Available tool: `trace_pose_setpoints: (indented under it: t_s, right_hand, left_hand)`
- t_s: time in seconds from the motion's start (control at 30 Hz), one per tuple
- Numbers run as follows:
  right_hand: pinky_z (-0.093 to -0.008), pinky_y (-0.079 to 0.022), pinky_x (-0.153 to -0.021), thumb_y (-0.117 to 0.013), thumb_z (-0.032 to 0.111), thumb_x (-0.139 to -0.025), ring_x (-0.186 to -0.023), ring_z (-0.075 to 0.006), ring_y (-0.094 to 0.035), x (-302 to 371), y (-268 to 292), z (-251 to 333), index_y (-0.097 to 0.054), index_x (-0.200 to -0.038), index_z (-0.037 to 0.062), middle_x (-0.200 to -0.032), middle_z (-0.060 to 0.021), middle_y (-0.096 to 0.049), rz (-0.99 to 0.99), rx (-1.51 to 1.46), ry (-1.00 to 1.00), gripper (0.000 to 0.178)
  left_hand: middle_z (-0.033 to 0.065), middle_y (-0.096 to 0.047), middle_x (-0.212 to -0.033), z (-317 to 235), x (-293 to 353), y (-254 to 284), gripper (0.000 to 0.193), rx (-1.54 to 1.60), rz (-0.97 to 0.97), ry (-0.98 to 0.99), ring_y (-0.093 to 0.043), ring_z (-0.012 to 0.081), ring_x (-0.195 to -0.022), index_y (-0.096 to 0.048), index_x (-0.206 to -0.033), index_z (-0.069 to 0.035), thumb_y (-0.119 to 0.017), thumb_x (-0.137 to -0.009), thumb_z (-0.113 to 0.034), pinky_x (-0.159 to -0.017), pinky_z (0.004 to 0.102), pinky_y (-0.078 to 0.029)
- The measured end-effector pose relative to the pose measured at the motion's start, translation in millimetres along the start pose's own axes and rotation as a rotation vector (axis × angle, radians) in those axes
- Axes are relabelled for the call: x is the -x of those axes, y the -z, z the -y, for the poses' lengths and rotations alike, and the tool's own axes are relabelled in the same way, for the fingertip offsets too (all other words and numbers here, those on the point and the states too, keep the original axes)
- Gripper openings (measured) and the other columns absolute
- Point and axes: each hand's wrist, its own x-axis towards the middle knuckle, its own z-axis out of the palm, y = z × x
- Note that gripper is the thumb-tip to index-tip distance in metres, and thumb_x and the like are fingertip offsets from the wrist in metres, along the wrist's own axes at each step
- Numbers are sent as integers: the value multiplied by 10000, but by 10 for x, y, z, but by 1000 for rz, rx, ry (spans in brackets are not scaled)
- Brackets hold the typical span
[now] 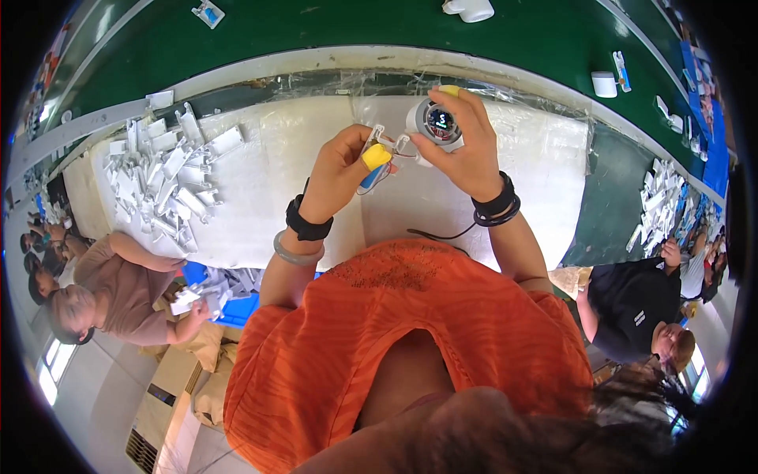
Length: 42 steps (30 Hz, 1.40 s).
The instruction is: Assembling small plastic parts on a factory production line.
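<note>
Above the white work surface, my right hand (474, 154) grips a white round device (417, 118) whose dark circular display glows with small lit marks. My left hand (335, 170) is closed around a small white plastic housing piece (377, 133) with a blue cylindrical battery (371, 180) in it. Thin wires (401, 150) run between the two pieces, which are held close together. A yellow finger cover (377, 156) is on my left thumb, and another yellow one (449, 91) caps a right fingertip.
Left on the table (268, 221) lies a heap of white plastic parts (170, 170); another pile (662, 201) is far right. Beyond runs a green conveyor belt (339, 28) carrying scattered pieces. Co-workers sit on both sides; the left one handles parts over a blue bin (239, 310).
</note>
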Motion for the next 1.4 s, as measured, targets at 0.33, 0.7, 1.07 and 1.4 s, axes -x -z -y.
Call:
trace_pose_setpoints:
  t_s: [0.33, 0.7, 1.07, 1.4]
  right_hand:
    - [-366, -490, -870, -794, 181, -758, -1020, -330, -590, -603, -294, -337, -585, -1153, 17, -1122, -163, -586, 18, -56, 22, 476]
    - [-416, -435, -818, -732, 374, -790, -893, -276, -610, -1728, -287, -1293, -703, -877, 129, -948, -69, -617, 85, 890, 206, 262]
    - [-344, -476, -736, -684, 208, -867, -819, -250, -597, -1310, 172, -1134, -679, -893, 33, -922, -95, -596, 417, 1, -1, 177]
    - [-305, -460, -695, -694, 93, -853, -793, -229, -598, -1, 566, 204, -682, -920, -2, -834, -104, -641, 557, -125, -85, 117]
  left_hand:
    - [69, -664, -912, -36, -545, 311, 194, 24, -176, -67, -682, 156, -781, -579, -1047, -4, -586, -969, -182, -661, 236, -512]
    - [226, -411, -1387, -437, -1527, 1090, 594, -996, -939, -859, -377, 358, -1300, -396, -1376, -2, -649, -842, -69, -1060, 410, -347]
    - [129, -460, -1386, 4, -1027, 353, 603, -822, -355, -562, -463, 334, -1230, -496, -1322, -82, -653, -749, 20, -1023, 407, -395]
    - [149, -629, -1163, -94, -566, -105, 664, -1161, 343, -269, -588, 338, -1095, -432, -1342, -24, -705, -749, -145, -906, 437, -474]
